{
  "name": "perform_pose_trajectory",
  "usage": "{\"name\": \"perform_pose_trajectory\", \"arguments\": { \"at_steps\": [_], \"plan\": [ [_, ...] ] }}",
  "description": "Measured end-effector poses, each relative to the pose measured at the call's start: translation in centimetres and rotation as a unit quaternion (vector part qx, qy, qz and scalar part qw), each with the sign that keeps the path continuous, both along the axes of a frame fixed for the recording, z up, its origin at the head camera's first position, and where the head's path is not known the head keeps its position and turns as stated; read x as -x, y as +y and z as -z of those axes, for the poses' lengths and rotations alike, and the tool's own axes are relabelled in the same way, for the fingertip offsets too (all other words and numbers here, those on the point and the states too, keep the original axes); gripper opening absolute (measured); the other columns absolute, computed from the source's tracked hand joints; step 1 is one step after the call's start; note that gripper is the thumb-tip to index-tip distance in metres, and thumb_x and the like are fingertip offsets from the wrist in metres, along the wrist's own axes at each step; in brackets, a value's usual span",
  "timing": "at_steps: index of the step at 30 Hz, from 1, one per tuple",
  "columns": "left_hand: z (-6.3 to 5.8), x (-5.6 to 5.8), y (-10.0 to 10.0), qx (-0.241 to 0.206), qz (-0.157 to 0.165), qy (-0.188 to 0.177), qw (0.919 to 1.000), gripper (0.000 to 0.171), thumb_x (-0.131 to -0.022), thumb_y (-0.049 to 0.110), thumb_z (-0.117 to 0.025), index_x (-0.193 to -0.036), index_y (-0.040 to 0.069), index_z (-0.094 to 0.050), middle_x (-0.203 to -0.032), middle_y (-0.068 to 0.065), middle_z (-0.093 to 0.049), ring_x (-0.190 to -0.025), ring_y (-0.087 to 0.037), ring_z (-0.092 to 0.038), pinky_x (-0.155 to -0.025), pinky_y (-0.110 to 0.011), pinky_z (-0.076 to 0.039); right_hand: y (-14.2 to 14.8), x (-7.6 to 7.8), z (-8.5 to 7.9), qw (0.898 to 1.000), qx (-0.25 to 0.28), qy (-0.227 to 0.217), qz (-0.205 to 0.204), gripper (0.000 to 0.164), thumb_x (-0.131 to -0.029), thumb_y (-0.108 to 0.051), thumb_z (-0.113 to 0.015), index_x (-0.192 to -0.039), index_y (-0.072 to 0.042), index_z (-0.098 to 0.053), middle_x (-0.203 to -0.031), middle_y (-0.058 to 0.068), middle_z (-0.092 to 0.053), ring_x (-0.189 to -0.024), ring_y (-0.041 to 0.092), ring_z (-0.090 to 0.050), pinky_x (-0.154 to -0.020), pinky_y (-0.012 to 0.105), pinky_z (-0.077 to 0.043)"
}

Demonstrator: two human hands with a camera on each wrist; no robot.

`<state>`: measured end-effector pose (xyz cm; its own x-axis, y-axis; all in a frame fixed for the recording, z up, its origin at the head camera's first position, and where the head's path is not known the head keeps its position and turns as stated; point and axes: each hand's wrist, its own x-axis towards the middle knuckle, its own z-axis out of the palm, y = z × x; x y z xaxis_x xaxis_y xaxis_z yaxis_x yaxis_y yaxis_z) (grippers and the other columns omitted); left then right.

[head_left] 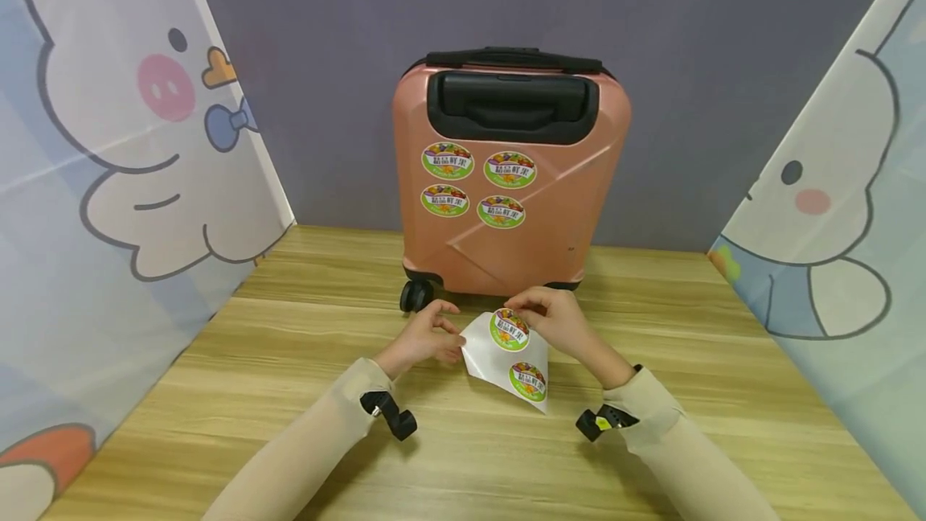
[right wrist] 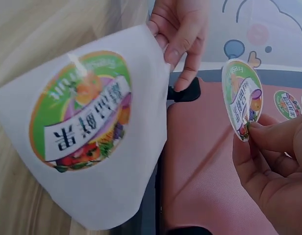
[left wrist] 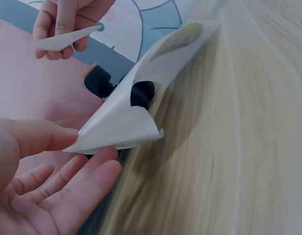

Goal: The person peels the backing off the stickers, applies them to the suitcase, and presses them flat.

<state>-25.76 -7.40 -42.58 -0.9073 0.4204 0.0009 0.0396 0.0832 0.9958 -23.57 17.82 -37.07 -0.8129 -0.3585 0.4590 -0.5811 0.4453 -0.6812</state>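
Note:
My left hand (head_left: 427, 338) pinches the corner of a white sticker backing sheet (head_left: 488, 356) between thumb and fingers. One oval fruit sticker (right wrist: 82, 112) is still on that sheet, which bends and has a curved cut-out edge in the left wrist view. My right hand (head_left: 560, 324) pinches the edge of a separate oval sticker (right wrist: 243, 98), peeled off and held above the sheet. Behind both hands a pink suitcase (head_left: 521, 252) stands upright, with several matching oval stickers (head_left: 448, 161) on its front, below the black handle recess.
The suitcase's black wheel (head_left: 415, 296) rests on the wood-grain table (head_left: 304, 344). A grey panel (head_left: 325, 63) rises behind it. Cartoon-printed cloths (head_left: 145, 183) stand along the left and right sides. Each wrist wears a black strap with a small camera (head_left: 400, 423).

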Motion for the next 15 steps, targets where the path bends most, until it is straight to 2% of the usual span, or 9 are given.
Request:
{"name": "perform_pose_trajectory", "arguments": {
  "at_steps": [4,7,12,15],
  "plan": [
    [-0.1,-0.3,-0.4,0.014,0.008,0.007,0.9999,0.052,-0.086,-0.003,-0.069,-0.130,-0.007,-0.041,-0.100,-0.019,-0.056,-0.076,-0.028,-0.070,-0.065,-0.042,-0.061,0.1,0.1,-0.1,0.999,0.029,-0.012,-0.011,0.019,-0.088,0.010,-0.068,-0.106,0.003,-0.072,-0.089,0.012,-0.071,-0.078,0.022,-0.069,-0.066,0.023,-0.056],
    [-0.4,-0.5,-0.6,0.029,0.014,0.027,0.9991,0.047,-0.086,0.000,-0.071,-0.125,-0.006,-0.045,-0.098,-0.017,-0.057,-0.076,-0.024,-0.069,-0.061,-0.038,-0.060,0.2,0.2,-0.2,0.999,0.043,-0.012,-0.013,0.021,-0.088,0.010,-0.068,-0.108,0.004,-0.070,-0.088,0.014,-0.070,-0.078,0.025,-0.069,-0.067,0.023,-0.056],
    [-1.0,-0.5,-0.6,0.058,0.005,0.060,0.9965,0.042,-0.084,-0.001,-0.073,-0.120,-0.007,-0.053,-0.093,-0.013,-0.062,-0.069,-0.018,-0.061,-0.053,-0.032,-0.056,0.4,0.2,-0.7,0.998,0.055,-0.019,-0.014,0.023,-0.087,0.010,-0.069,-0.109,0.006,-0.068,-0.089,0.015,-0.070,-0.081,0.023,-0.068,-0.068,0.023,-0.055],
    [-1.2,-0.4,-0.6,0.069,-0.003,0.094,0.9932,0.040,-0.083,-0.004,-0.074,-0.118,-0.009,-0.057,-0.093,-0.016,-0.065,-0.068,-0.015,-0.057,-0.054,-0.029,-0.053,0.5,0.2,-0.9,0.998,0.058,-0.018,-0.017,0.024,-0.086,0.011,-0.069,-0.110,0.007,-0.068,-0.089,0.015,-0.071,-0.081,0.023,-0.068,-0.068,0.022,-0.055]
  ]
}}
